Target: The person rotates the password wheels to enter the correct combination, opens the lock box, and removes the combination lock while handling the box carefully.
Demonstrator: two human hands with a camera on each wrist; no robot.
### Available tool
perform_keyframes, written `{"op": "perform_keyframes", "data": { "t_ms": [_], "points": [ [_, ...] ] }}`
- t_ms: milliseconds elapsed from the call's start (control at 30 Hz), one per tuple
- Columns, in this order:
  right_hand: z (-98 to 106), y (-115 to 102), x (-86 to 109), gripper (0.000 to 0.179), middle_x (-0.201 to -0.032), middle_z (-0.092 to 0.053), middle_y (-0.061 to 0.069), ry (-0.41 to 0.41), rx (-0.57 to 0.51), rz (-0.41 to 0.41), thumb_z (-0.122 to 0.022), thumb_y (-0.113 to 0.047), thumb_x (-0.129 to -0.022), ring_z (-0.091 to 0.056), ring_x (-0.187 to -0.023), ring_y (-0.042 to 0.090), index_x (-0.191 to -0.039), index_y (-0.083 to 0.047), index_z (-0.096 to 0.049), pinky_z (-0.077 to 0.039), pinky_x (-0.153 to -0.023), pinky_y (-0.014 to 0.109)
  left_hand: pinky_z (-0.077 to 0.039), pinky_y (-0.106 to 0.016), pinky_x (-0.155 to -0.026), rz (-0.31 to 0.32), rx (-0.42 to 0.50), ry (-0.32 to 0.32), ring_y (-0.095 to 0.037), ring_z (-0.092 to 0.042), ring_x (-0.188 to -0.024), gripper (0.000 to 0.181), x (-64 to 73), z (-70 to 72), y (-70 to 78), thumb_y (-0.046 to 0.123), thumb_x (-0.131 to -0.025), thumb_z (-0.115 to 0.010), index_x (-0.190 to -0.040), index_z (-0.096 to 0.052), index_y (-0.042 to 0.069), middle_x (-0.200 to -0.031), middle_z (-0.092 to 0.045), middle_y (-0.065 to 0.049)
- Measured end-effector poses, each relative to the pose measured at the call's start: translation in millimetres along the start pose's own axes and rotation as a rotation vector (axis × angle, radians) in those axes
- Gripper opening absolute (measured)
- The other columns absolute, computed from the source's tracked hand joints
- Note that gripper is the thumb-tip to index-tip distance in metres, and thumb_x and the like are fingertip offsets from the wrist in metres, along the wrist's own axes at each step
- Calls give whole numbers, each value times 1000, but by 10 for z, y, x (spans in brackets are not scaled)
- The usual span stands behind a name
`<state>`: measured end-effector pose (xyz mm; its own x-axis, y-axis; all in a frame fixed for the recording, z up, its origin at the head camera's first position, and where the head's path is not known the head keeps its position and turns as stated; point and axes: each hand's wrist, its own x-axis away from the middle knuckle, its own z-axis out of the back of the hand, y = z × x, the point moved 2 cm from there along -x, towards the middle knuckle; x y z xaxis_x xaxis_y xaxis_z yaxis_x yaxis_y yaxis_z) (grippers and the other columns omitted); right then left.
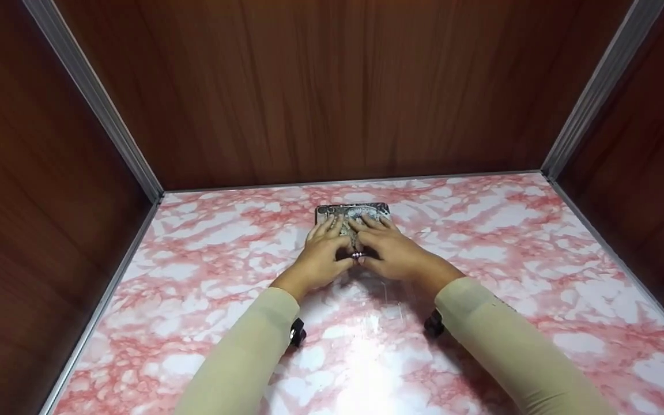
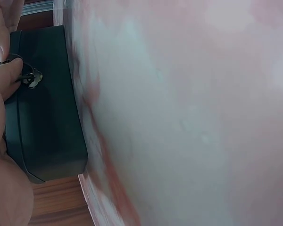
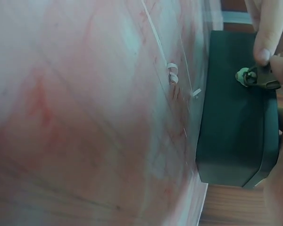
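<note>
A dark green box [image 2: 47, 117] with a patterned lid [image 1: 361, 211] stands on the table, a metal latch [image 3: 247, 76] on its front. My left hand [image 1: 321, 256] and right hand [image 1: 395, 251] grip it side by side, fingers spread over the lid and thumbs bent down over the front. Both thumbs meet at the latch, one from either side. A metal flap [image 3: 268, 81] of the latch sticks out from the front, right at the thumb tips. The hands cover much of the lid in the head view.
The table [image 1: 205, 276] has a red-and-white marbled cover. A brown wooden panel [image 1: 338, 92] rises behind the box, with more panels at both sides and metal strips along the corners. A thin curled white strip [image 3: 172, 73] shows on the table in front of the box.
</note>
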<state>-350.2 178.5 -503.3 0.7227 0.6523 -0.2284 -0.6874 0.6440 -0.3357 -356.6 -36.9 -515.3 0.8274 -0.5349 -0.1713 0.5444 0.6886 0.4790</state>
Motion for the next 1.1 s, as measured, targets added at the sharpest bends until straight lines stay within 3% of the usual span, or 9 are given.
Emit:
{"op": "perform_keyframes", "data": {
  "t_ms": [567, 1100],
  "points": [
    [-3, -1, -2, 21, -187, -34, 8, -9, 12, -10, -69, -34, -108, -25, -175, 46, -122, -18, -66, -8, -140, 80, -2, -59, -147, 4, -4, -8, -40, -13, -179, 23, 7, 16, 2, 40, -105, -79, -107, -73, 19, -188, -22, -16],
    [-4, 0, -5, 19, -185, -36, 13, -2, -15, -1, -70, -31, -107, -27, -174, 48, -118, -16, -66, -11, -140, 79, -5, -59, -147, -10, 6, 9, -40, -16, -179, 23, 5, 5, -4, 38, -103, -80, -108, -75, 16, -187, -27, -18]
  ]
}}
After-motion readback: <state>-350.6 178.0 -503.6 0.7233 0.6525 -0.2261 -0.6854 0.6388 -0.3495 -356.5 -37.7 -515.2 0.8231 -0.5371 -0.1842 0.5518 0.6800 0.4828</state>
